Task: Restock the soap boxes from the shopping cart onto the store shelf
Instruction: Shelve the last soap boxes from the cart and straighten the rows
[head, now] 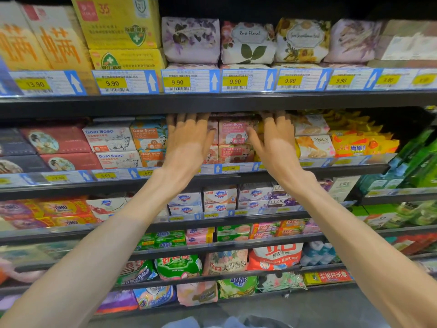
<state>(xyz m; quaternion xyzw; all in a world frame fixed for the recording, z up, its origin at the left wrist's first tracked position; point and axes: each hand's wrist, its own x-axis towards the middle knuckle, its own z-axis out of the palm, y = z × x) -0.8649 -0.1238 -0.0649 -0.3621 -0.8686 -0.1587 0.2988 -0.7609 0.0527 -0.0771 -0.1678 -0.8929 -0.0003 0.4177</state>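
Both arms were extended to the second shelf (212, 102) from the top. The left hand (189, 140) and right hand (275, 138) flanked a stack of pink Goat Soap boxes (233, 140), fingers straight and reaching under the shelf edge above, fingertips hidden in shadow. Each grip was spread open; whether either palm touched the boxes could not be told. Blue and orange Goat Soap boxes (127, 143) stood just left of the left hand. Price labels (230, 168) lined the shelf front.
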